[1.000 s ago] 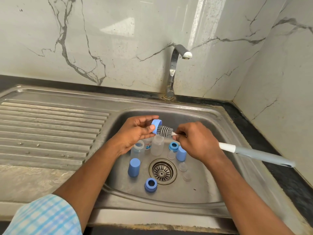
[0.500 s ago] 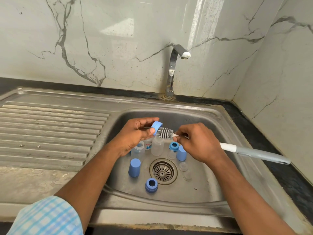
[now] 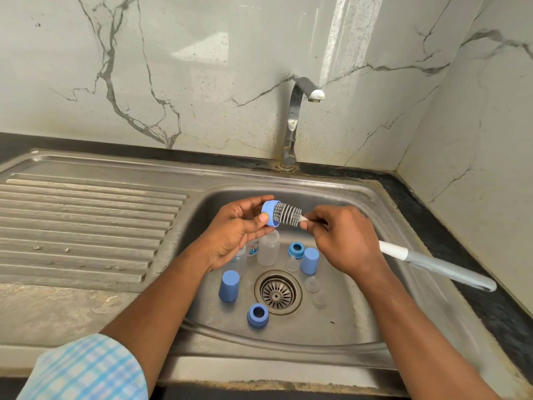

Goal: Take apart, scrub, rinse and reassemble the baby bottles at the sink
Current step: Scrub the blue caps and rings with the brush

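The blue ring (image 3: pixel 267 211) is above the sink (image 3: pixel 340 327), pinched between the thumb and fingers of the left hand (image 3: pixel 239 235). The brush (image 3: pixel 289 215) head now reaches into the ring; a second ago it lay at the rim. The right hand (image 3: pixel 346 241) pinches the brush stem as before. Bottles (image 3: pixel 268 247), caps (image 3: pixel 229 285) and nipples (image 3: pixel 312 284) lie unmoved round the drain (image 3: pixel 277 293).

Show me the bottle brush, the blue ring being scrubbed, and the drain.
bottle brush (image 3: pixel 289 214): head view, on the grey bristle head.
blue ring (image 3: pixel 269 209): head view, on its outer wall.
drain (image 3: pixel 277 293): head view, on the middle of the strainer.
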Demonstrator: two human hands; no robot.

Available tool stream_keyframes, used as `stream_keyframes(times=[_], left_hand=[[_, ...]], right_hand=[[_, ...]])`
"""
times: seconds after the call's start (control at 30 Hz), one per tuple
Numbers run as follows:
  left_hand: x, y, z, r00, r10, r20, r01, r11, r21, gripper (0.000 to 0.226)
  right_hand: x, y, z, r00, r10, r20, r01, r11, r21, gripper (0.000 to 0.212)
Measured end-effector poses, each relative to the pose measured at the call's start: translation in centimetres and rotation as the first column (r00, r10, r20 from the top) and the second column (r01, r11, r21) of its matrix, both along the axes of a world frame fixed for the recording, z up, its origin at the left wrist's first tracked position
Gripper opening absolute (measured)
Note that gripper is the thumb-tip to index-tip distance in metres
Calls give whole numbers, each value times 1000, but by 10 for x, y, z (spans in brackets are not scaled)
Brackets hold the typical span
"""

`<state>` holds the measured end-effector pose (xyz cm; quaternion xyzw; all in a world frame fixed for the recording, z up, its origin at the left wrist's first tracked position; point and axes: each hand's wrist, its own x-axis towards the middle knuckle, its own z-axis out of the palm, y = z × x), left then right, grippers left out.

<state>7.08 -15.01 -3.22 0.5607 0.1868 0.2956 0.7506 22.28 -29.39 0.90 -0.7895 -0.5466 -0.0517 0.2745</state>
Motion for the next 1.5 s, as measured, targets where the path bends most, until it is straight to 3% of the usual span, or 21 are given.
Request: stream_keyframes(times=[0.1,0.27,0.4,0.5,0.7,0.87,1.1,1.33,1.5], left_hand=[[1,-1,1,999,24,22,-24,1000,19,40],[-4,7,1,998,59,14,-59,998,13,38],[2,0,0,1000,3,17,-3,1000,-16,35],[3,-2,1,999,-3,45,3,1000,-6,35],[2,9,-2,988,149,25,-149,989,-22,36],[6,6,-3,976,217,9,-216,974,-71,36],[6,-3,3,984,181,-9,-180,983,13,26],[6,-7,-1,979,173,-106,-139,953,267,37],[5,-2,0,971,224,-87,-202,956,212,34]], right_hand=[[-1,5,-4,998,-54,-34,54,998,12,10],[-3,2,2,996,64,-55,-72,985,-154,13],[4,-2,3,999,44,-29,-46,997,-55,9],[3,3,-2,999,-1,-49,0,1000,-24,15],[3,1,-4,984,58,-170,-89,980,-180,38],[7,-3,-1,995,28,-92,-24,999,40,27],[-10,8,-5,998,48,30,-48,999,2,27],[-4,10,0,995,-51,83,53,998,-20,28],[-17,8,-3,993,84,88,-81,996,-45,27]])
